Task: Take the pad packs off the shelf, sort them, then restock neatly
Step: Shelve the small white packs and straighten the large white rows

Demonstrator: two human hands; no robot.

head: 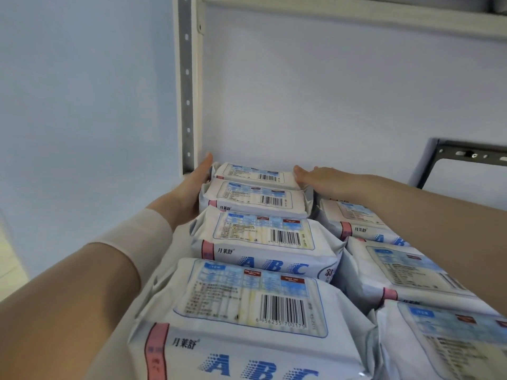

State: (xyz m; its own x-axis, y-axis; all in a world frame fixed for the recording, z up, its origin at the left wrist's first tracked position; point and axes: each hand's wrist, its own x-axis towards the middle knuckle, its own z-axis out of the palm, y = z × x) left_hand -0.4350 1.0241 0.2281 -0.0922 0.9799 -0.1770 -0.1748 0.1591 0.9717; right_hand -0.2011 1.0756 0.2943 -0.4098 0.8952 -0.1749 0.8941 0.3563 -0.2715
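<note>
Asked: Nearest to the camera, in the head view, a pad pack (247, 305) is seen lying flat, barcode side up. Where are the others kept?

Answered: Two rows are formed, running from the camera toward the wall (329, 91). The left row (260, 237) begins with that pack; the right row (384, 270) lies close against it. At the far end of the left row, just beside the white post (188, 86), the rearmost pack (255, 174) is found.

Asked: How is it held?

Answered: It is pressed from both ends. The left hand (192, 187) is laid flat along the left ends of the last two packs, fingers straight and together. The right hand (321, 179) is set against the right end, fingers together and nearly straight. The thumbs cannot be seen. Nothing is clamped.

Asked: How will such a pack handle?

Answered: It is judged to be light and soft, like a cushion in thin plastic film. The film looks smooth, so slipping may be expected, and the gathered ends will give way if pulled. An even squeeze on the two short ends is advised. Breaking is not feared, but the pack could be crushed out of shape by a hard grip.
</note>
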